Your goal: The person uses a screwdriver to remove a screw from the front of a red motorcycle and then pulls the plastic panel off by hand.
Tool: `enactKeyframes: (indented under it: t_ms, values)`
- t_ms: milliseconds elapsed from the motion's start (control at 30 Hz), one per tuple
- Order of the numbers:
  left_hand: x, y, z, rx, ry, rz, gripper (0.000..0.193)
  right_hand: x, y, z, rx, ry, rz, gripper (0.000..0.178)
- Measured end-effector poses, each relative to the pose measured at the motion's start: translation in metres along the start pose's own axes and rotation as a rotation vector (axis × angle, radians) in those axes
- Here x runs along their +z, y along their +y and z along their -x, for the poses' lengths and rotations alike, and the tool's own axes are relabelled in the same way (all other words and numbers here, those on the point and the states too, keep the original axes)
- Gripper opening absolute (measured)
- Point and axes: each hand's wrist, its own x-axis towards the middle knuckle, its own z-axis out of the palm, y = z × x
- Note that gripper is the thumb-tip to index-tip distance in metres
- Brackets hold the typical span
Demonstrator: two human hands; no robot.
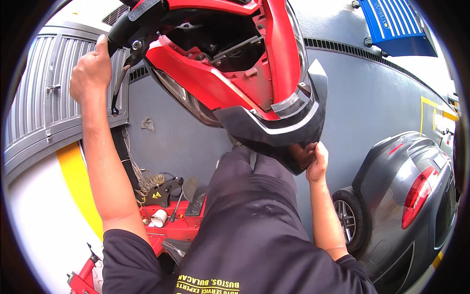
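Note:
A red scooter [286,59] stands in front of me with its nose toward me and an open cavity [230,41] in its upper bodywork. My left hand [91,73] is closed at the end of the black handlebar grip [120,36], thumb up along it; its other fingers are partly hidden. Beside that hand a dark brake lever [120,90] hangs down. My right hand [317,161] grips the lower edge of the glossy black nose panel [274,139], thumb on the outside, fingertips partly behind it. A silver trim strip crosses the panel.
A dark grey car [387,206] stands at my right. Red tyre-changing equipment [171,228] with a coiled hose [152,183] is at lower left. A grey metal gate [58,88] is far left, a blue cabinet [396,27] far right. A drain grate [338,46] crosses the floor.

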Motion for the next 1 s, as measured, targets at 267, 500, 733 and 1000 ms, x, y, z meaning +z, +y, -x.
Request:
enactKeyframes:
  t_ms: [267, 500, 733, 1000]
  values:
    - [-0.022, 0.021, 0.035, -0.011, 0.015, -0.084, 0.079, -0.015, 0.018, -0.003, 0.061, -0.021, 0.027, 0.042]
    - [-0.031, 0.041, 0.063, -0.043, 0.08, -0.191, 0.082, -0.025, 0.034, -0.018, 0.049, -0.038, -0.038, 0.046]
    - [-0.025, 0.032, 0.071, -0.055, 0.289, -0.183, 0.084, -0.037, 0.048, -0.039, 0.127, -0.105, -0.062, 0.053]
    - [-0.004, -0.001, 0.046, -0.05, 0.359, -0.188, 0.075, -0.027, 0.026, -0.081, 0.164, -0.214, -0.084, 0.062]
